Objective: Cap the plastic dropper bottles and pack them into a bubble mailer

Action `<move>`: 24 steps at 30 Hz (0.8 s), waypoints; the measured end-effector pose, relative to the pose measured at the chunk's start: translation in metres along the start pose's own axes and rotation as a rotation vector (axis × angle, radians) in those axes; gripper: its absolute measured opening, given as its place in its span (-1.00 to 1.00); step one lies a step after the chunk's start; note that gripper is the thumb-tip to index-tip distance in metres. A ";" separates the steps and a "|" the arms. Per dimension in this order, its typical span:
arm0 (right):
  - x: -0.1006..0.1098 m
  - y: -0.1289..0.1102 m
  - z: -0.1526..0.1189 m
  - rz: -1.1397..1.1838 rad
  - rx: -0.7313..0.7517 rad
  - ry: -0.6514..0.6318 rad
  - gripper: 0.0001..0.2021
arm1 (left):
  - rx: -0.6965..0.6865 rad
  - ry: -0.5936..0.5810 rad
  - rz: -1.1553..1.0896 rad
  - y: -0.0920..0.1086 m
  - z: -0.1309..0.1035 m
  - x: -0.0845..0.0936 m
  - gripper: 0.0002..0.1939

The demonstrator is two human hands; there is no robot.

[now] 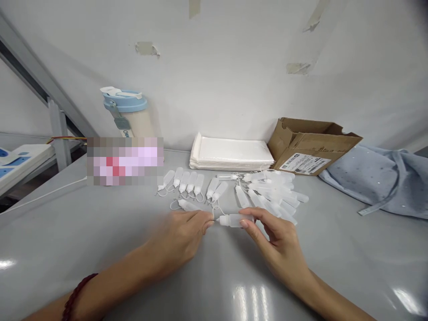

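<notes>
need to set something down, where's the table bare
Free on the glossy grey table: front middle, between left forearm and right forearm; right, between right forearm and speckled blue-grey fabric; left, between left forearm and thin white cable. Crowded: translucent plastic bottles before the flat white packet stack and open brown cardboard box.
</notes>
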State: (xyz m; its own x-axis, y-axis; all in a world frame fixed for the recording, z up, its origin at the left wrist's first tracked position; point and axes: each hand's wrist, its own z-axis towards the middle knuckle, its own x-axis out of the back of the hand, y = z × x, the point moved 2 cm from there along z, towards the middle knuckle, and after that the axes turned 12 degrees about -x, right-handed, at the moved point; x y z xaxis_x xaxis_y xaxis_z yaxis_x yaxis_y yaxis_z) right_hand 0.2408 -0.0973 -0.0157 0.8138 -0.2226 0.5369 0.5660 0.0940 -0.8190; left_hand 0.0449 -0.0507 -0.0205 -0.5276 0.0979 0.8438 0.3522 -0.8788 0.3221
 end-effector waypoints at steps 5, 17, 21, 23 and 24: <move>-0.001 -0.002 -0.001 -0.007 0.003 -0.012 -0.87 | 0.016 0.013 -0.005 -0.002 -0.004 -0.002 -0.72; 0.005 -0.002 0.004 0.056 -0.153 -0.096 -0.83 | 0.067 0.112 0.002 -0.001 0.001 0.003 -0.87; 0.004 -0.003 0.004 0.075 -0.157 -0.142 -0.81 | -0.066 0.167 0.056 0.002 0.001 0.002 -0.85; 0.003 -0.003 0.004 0.055 -0.143 -0.150 -0.81 | -0.131 0.186 0.115 0.002 0.000 0.001 -0.84; 0.003 -0.002 0.004 0.043 -0.130 -0.150 -0.82 | -0.170 0.211 0.141 0.003 0.000 0.000 -0.85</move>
State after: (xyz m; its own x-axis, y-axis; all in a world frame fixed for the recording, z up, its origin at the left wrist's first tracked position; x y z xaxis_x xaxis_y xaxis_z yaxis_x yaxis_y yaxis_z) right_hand 0.2425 -0.0945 -0.0116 0.8530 -0.0735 0.5167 0.5162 -0.0276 -0.8560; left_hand 0.0459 -0.0531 -0.0197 -0.6379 -0.1143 0.7616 0.3083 -0.9441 0.1165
